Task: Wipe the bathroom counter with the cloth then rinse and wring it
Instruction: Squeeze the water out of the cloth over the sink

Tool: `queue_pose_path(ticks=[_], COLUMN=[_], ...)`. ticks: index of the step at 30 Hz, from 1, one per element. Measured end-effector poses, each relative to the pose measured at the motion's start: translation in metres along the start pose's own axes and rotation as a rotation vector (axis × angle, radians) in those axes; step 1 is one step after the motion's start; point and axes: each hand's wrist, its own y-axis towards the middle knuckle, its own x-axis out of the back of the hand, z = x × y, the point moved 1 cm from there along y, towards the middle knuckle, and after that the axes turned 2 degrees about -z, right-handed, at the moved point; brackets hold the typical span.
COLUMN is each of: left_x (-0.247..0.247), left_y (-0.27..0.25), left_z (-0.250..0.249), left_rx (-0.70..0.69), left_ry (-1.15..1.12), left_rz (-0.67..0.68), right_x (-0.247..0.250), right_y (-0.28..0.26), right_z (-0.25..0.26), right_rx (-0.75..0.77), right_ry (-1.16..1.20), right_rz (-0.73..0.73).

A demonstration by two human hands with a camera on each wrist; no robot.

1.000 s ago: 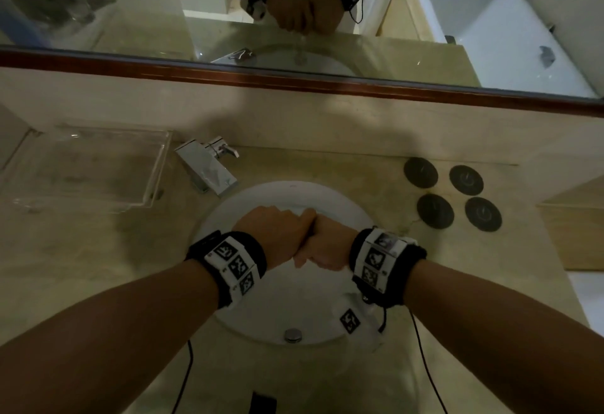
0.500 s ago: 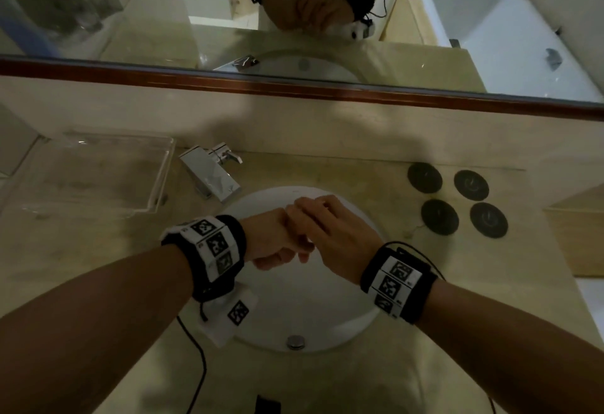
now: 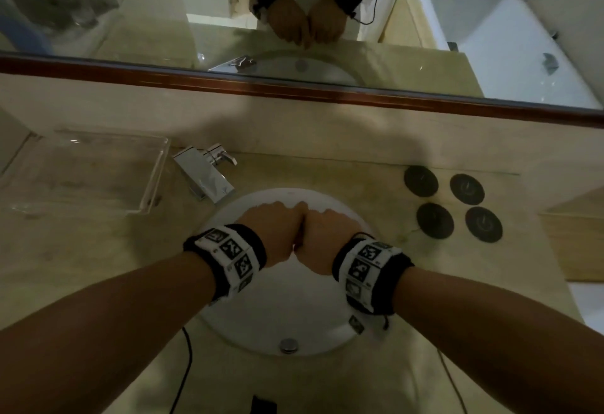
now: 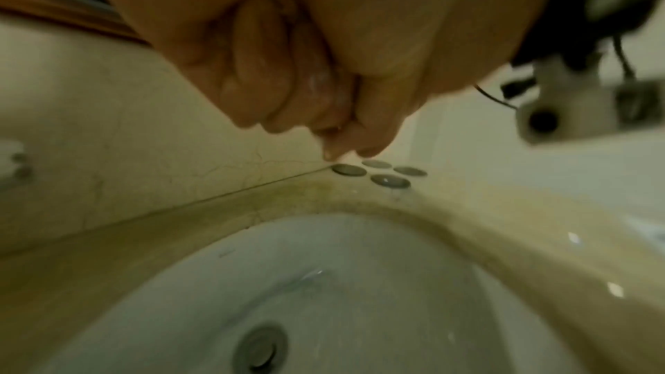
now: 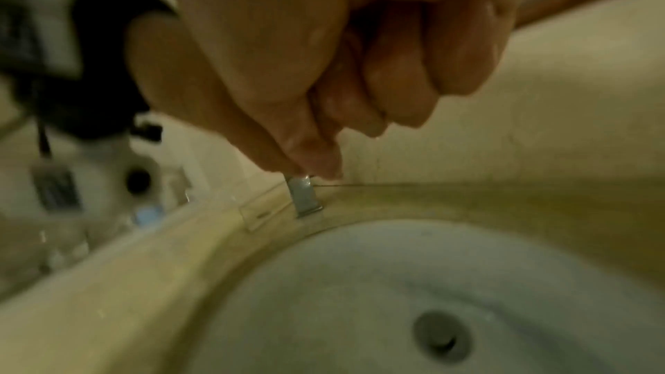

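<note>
The pale stone surface [image 3: 457, 266] runs under a wide mirror [image 3: 130, 21], and the round white sink [image 3: 294, 322] set into it is where the work is now. From the clenched, side-by-side pose over the basin, this looks like the wringing step at the end of the task. No standing water shows in the sink, only a wet sheen on its wall, and no stream can be seen from the tap [image 3: 206, 174] at the back left. Left of the tap sits a clear tray [image 3: 157, 171]; nothing can be made out inside it. The left hand [image 3: 274, 233] and right hand [image 3: 327, 240] hang above the basin, each curled into a tight fist and pressed thumb side to thumb side. The wrist views show wet, glossy fingers [image 5: 396, 81] folded in hard. The cloth itself does not show in any view, so I cannot tell whether it is balled up inside the fists. If it is, the next move calls for twisting the fists against each other so the water falls toward the drain [image 4: 260, 349]. Four dark round discs [image 3: 421, 181] lie on the surface to the right, well apart from the hands.
</note>
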Motion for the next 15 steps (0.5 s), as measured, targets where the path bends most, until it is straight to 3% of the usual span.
queue_pose_path(ticks=[4, 8, 11, 15], left_x=[0.004, 0.004, 0.002, -0.002], left_y=[-0.006, -0.005, 0.0, 0.007], left_z=[0.001, 0.0, 0.002, 0.005], left_rx=[-0.118, -0.23, -0.175, -0.008], left_ry=[0.145, 0.208, 0.143, -0.003], left_rz=[-0.091, -0.134, -0.057, 0.086], right_x=[-0.004, -0.004, -0.008, -0.011], right_y=[0.006, 0.0, 0.009, 0.013], right_z=[0.0, -0.01, -0.014, -0.013], right_rx=[-0.075, -0.129, -0.108, 0.117], right_ry=[0.557, 0.936, 0.754, 0.133], right_rz=[0.227, 0.515, 0.368, 0.022])
